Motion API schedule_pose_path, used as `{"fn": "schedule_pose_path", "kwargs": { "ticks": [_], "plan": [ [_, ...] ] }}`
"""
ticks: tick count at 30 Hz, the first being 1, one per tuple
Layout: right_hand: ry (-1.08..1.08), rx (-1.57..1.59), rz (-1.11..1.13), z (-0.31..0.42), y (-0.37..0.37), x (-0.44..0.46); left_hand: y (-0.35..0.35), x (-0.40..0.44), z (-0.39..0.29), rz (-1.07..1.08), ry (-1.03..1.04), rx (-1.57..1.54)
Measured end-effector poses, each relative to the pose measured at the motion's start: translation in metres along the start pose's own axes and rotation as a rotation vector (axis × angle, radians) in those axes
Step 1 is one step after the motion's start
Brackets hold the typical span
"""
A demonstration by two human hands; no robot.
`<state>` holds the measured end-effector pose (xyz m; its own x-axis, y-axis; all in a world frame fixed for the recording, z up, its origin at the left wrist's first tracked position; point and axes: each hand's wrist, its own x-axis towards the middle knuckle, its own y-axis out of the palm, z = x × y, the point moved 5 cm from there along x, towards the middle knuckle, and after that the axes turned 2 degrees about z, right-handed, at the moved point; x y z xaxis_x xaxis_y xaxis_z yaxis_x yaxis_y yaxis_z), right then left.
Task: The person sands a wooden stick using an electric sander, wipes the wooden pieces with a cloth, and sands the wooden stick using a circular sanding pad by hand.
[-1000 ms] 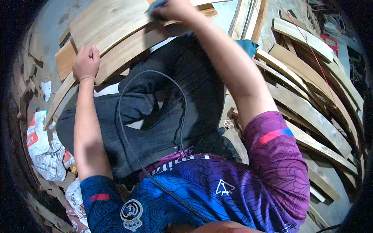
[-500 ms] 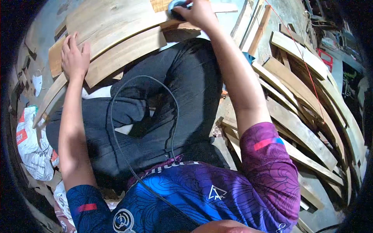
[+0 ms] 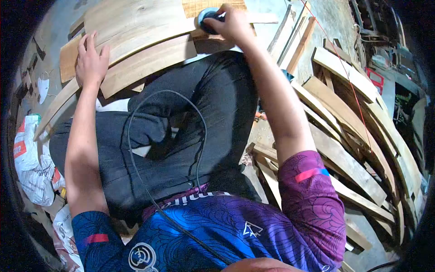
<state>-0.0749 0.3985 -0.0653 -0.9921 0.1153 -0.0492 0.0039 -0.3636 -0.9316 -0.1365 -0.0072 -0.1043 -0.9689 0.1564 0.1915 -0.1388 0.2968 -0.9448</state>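
Note:
My left hand (image 3: 92, 63) lies with its fingers spread on the left end of a wide pale board (image 3: 136, 27). At the board's right part, my right hand (image 3: 233, 23) is wrapped round a round blue-and-black tool (image 3: 208, 20), whose type I cannot make out. An orange-brown wood piece (image 3: 70, 59) lies under the board's left end, beside my left hand. Another plank (image 3: 149, 63) sits below the front edge of the board, close to my knees.
Long planks (image 3: 349, 158) are piled on the right, with a thin red line (image 3: 349, 81) above them. White printed bags (image 3: 36, 177) lie at the left. A black cable (image 3: 130, 145) loops over my crossed legs.
My left hand has gone from curled fingers to spread ones on the board. My right hand has moved right with the round tool. The whole view has shifted slightly.

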Motion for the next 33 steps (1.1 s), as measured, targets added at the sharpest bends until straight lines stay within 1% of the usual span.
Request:
{"fn": "schedule_pose_path", "kwargs": {
  "ticks": [1,2,3,4,5,6,7,8,9,10,11,12,13,15,16,17,18,19,20,21,22,24,25,26,27,28,30,31,32,33],
  "plan": [
    [0.013,0.043,0.028,-0.021,-0.001,0.007,0.0,0.0,0.0,0.014,-0.004,0.007],
    [0.163,0.067,-0.008,-0.055,-0.014,0.011,-0.001,0.002,0.0,0.02,-0.015,0.013],
    [0.238,-0.065,-0.091,-0.083,-0.034,0.016,-0.002,0.001,0.0,0.016,-0.02,0.017],
    [0.461,0.011,0.014,-0.118,-0.054,0.014,-0.002,0.0,0.0,0.029,-0.043,-0.006],
    [0.473,-0.068,0.065,-0.163,-0.061,0.02,-0.003,0.001,-0.002,0.038,-0.065,-0.031],
    [0.539,-0.004,0.002,-0.167,-0.069,0.016,-0.004,0.002,-0.005,0.03,-0.082,-0.01],
    [0.519,-0.136,0.029,-0.169,-0.066,0.023,-0.006,0.002,-0.004,0.02,-0.089,-0.013],
    [0.509,-0.121,0.0,-0.133,-0.067,0.017,-0.007,0.001,-0.004,0.026,-0.084,0.0],
    [0.462,-0.002,0.003,-0.109,-0.052,0.018,-0.007,0.001,-0.006,0.033,-0.075,0.011],
    [0.316,-0.031,-0.044,-0.095,-0.031,0.018,-0.006,0.002,-0.006,0.041,-0.088,0.013],
    [0.134,0.022,-0.064,-0.061,-0.016,0.008,-0.008,0.001,-0.006,0.031,-0.09,0.002],
    [0.093,-0.051,0.004,-0.022,-0.013,-0.007,-0.009,0.001,-0.007,0.034,-0.084,-0.001],
    [0.032,-0.01,0.009,-0.005,-0.015,-0.02,-0.008,0.0,-0.007,0.045,-0.077,0.0],
    [0.055,0.117,0.008,-0.023,-0.026,-0.026,-0.007,-0.001,-0.008,0.046,-0.061,0.007],
    [0.159,0.063,0.044,-0.054,-0.032,-0.019,-0.007,0.0,-0.008,0.036,-0.065,0.014],
    [0.144,-0.038,-0.021,-0.079,-0.049,-0.013,-0.008,0.0,-0.007,0.027,-0.072,0.022],
    [0.404,0.114,0.015,-0.123,-0.057,-0.007,-0.013,0.0,-0.011,0.051,-0.107,0.027],
    [0.466,0.104,-0.023,-0.158,-0.066,0.0,-0.014,-0.001,-0.009,0.05,-0.115,0.033],
    [0.471,-0.006,0.006,-0.188,-0.072,0.011,-0.014,-0.001,-0.009,0.049,-0.115,0.034],
    [0.467,-0.048,0.024,-0.197,-0.069,0.02,-0.011,0.001,-0.01,0.044,-0.11,0.03],
    [0.46,-0.091,0.033,-0.193,-0.072,0.029,-0.012,0.002,-0.012,0.034,-0.11,0.024],
    [0.394,0.153,0.062,-0.126,-0.057,0.028,-0.013,-0.001,-0.011,0.016,-0.111,-0.005],
    [0.233,0.031,0.054,-0.103,-0.038,0.03,-0.011,0.0,-0.009,-0.005,-0.094,0.005],
    [0.157,0.218,0.161,-0.068,-0.027,0.019,-0.012,0.0,-0.01,0.0,-0.098,-0.012],
    [0.014,0.043,0.131,-0.027,-0.034,0.001,-0.013,0.0,-0.011,0.014,-0.1,-0.027],
    [-0.072,0.034,0.154,-0.013,-0.036,-0.011,-0.018,-0.001,-0.015,0.037,-0.121,-0.037],
    [0.12,0.541,0.153,-0.044,-0.035,-0.02,-0.024,-0.001,-0.018,0.057,-0.122,-0.033],
    [0.101,0.433,0.094,-0.08,-0.039,-0.011,-0.022,0.0,-0.017,0.053,-0.138,-0.016],
    [0.172,0.318,0.022,-0.119,-0.047,-0.001,-0.021,0.0,-0.016,0.036,-0.127,-0.018],
    [0.3,0.263,-0.054,-0.134,-0.066,0.001,-0.021,-0.001,-0.016,0.021,-0.115,-0.024]
  ]
}}
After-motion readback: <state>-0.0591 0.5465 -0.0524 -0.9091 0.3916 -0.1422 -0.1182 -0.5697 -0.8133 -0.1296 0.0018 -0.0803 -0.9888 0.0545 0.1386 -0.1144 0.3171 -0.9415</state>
